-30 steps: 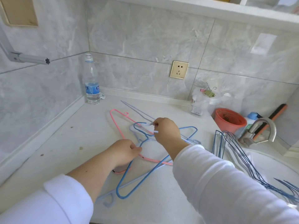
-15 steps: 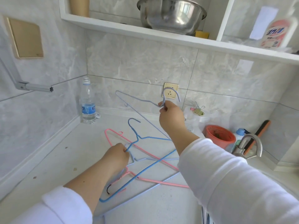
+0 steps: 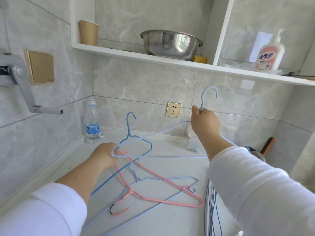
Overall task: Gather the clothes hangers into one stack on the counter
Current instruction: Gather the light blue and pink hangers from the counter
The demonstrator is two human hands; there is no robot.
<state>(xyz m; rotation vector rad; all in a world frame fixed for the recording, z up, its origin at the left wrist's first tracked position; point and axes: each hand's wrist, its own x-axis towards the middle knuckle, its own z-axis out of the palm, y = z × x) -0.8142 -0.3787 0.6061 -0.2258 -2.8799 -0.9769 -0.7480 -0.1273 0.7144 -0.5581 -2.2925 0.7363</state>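
- While the pale blue hanger (image 3: 170, 130) is lifted by its hook, the right hand (image 3: 203, 124) has its grip closed on the neck just under the hook, probably to pull it free from the others.
- Its far corner loops near the left hand (image 3: 104, 156), which holds the darker blue hanger (image 3: 134, 142) tilted up; this grip seems closed on the wire, but the fingers are hidden.
- Below them, a pink hanger (image 3: 163, 200) and a grey hanger (image 3: 170, 178) lie crossed on the tabletop (image 3: 170, 222), not yet stacked.
- Beside the right sleeve, a bundle of dark blue hangers (image 3: 212, 206) hangs at the tabletop edge; I judge it is the stack to join.
- Tangled wires may drag neighbours along.
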